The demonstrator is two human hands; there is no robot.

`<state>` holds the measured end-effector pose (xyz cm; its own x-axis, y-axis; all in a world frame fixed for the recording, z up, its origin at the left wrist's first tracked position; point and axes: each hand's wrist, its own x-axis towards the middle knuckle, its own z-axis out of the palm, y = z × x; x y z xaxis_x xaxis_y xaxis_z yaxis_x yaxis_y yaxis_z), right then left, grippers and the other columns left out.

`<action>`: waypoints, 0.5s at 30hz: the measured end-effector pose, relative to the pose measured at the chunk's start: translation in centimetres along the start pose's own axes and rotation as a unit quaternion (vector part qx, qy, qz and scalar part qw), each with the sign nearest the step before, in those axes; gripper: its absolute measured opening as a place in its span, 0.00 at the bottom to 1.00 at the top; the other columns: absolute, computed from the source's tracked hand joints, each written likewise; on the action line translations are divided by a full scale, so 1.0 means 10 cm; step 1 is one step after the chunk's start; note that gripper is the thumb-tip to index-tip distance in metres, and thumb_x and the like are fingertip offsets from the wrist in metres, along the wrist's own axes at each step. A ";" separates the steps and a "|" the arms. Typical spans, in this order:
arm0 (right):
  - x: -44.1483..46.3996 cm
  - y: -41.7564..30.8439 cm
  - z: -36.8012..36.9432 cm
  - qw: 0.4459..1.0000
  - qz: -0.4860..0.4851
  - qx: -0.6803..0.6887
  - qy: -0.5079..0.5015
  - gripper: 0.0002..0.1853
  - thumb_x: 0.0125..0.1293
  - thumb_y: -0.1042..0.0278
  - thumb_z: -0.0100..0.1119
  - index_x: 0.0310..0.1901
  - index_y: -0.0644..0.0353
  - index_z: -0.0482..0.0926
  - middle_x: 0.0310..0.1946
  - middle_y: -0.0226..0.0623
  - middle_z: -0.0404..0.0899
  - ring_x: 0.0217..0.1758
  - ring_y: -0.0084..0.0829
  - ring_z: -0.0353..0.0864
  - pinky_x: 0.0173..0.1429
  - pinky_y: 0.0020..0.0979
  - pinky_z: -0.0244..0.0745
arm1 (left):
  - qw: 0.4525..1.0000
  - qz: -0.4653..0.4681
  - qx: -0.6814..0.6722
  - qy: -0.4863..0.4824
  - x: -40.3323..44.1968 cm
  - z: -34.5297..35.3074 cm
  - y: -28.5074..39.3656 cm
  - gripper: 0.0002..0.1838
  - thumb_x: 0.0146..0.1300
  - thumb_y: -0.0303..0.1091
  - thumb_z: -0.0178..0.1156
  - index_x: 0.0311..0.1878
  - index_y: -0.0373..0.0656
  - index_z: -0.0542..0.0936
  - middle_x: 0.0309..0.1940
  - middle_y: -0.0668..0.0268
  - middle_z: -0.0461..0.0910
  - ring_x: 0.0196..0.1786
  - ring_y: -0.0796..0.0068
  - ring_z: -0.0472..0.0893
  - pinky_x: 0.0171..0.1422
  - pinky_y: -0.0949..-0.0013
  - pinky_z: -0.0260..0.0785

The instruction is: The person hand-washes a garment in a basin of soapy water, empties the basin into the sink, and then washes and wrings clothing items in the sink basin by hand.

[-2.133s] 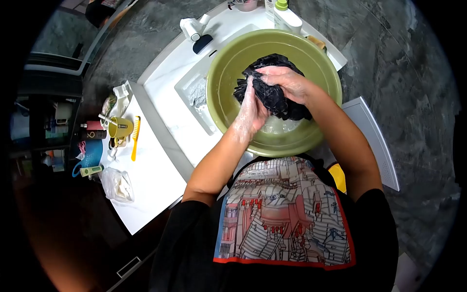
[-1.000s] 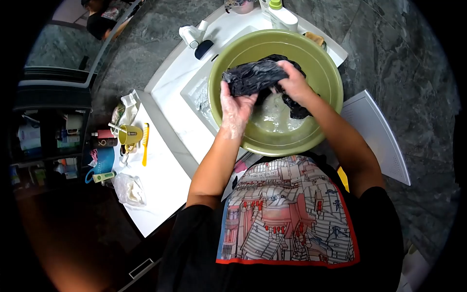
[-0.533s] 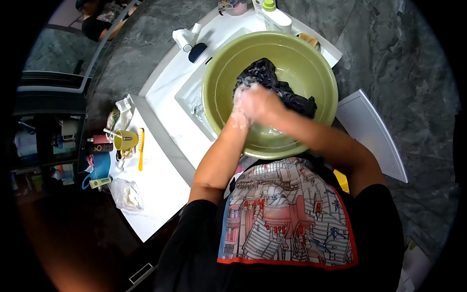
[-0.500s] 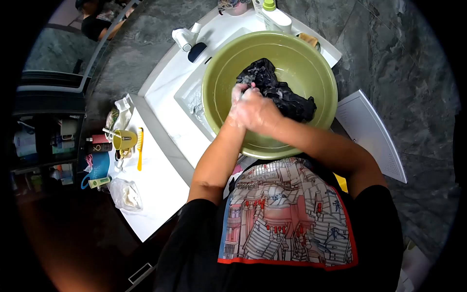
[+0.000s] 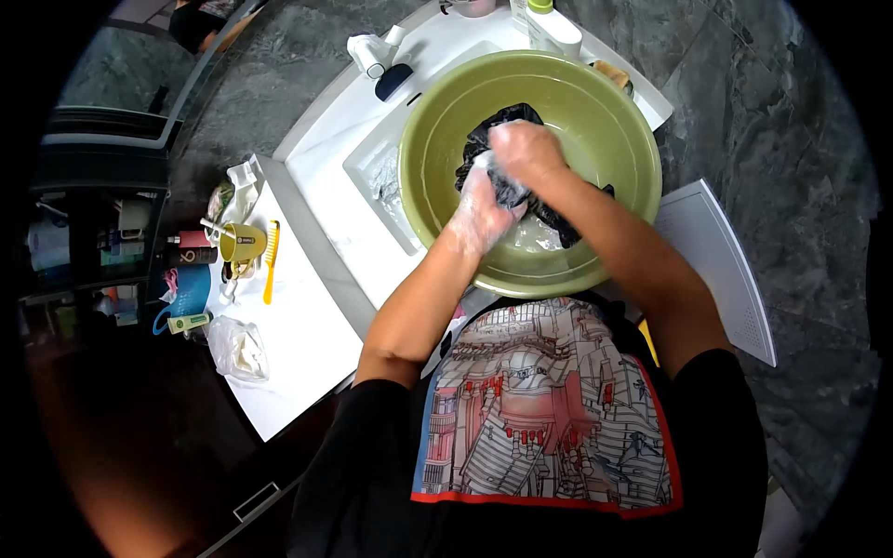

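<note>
A large green basin (image 5: 625,121) with soapy water at its bottom rests over the white sink. Inside it, a wet dark cloth (image 5: 507,118) lies bunched, streaked with suds. My left hand (image 5: 484,209), covered in foam, is wrapped round part of the cloth from below. Just above and to the right, my right hand (image 5: 528,152) is closed in a fist on the cloth, slightly blurred. Its fingertips are hidden behind the knuckles.
On the left counter are a yellow comb (image 5: 271,262), a yellow-green cup (image 5: 244,243), a tube (image 5: 190,322) and a plastic bag (image 5: 240,349). The faucet (image 5: 374,54) and a bottle (image 5: 555,33) stand behind the basin. A white panel (image 5: 716,270) is at right.
My hands, crossed close together at the basin's left half before, have moved apart a little. My right hand has gone up and right, and the cloth is bunched between both hands.
</note>
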<state>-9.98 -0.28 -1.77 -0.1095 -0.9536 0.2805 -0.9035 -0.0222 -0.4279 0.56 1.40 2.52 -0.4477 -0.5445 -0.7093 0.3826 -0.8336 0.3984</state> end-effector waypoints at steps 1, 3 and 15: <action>-0.02 0.07 0.05 1.000 -0.019 0.017 0.010 0.09 0.56 0.63 0.51 0.25 0.54 0.79 0.26 0.42 0.79 0.31 0.43 0.80 0.37 0.42 0.76 | 1.000 0.006 0.012 0.002 0.02 -0.02 0.00 0.09 0.64 0.42 0.49 0.39 0.51 0.76 0.37 0.66 0.80 0.38 0.71 0.78 0.42 0.68 0.71; -0.09 0.00 -0.04 0.996 -0.079 0.035 -0.027 0.10 0.58 0.62 0.50 0.24 0.55 0.76 0.26 0.43 0.78 0.32 0.45 0.79 0.39 0.45 0.74 | 0.995 0.059 0.018 -0.077 0.19 -0.18 -0.06 0.11 0.62 0.45 0.50 0.41 0.50 0.76 0.39 0.64 0.80 0.40 0.69 0.78 0.47 0.62 0.70; -0.12 0.16 -0.13 0.840 0.158 0.483 -0.191 0.17 0.67 0.53 0.46 0.40 0.58 0.78 0.29 0.37 0.80 0.32 0.32 0.82 0.38 0.33 0.76 | 0.990 0.075 0.021 -0.121 0.03 -0.18 0.22 0.16 0.66 0.47 0.51 0.39 0.44 0.77 0.33 0.66 0.81 0.37 0.68 0.82 0.44 0.63 0.77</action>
<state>-11.83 1.25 -1.71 0.0273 -0.9804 -0.1950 -0.0767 0.1925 -0.9783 2.70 -0.47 2.16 -0.5711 -0.6643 -0.4822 0.4270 -0.7422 0.5166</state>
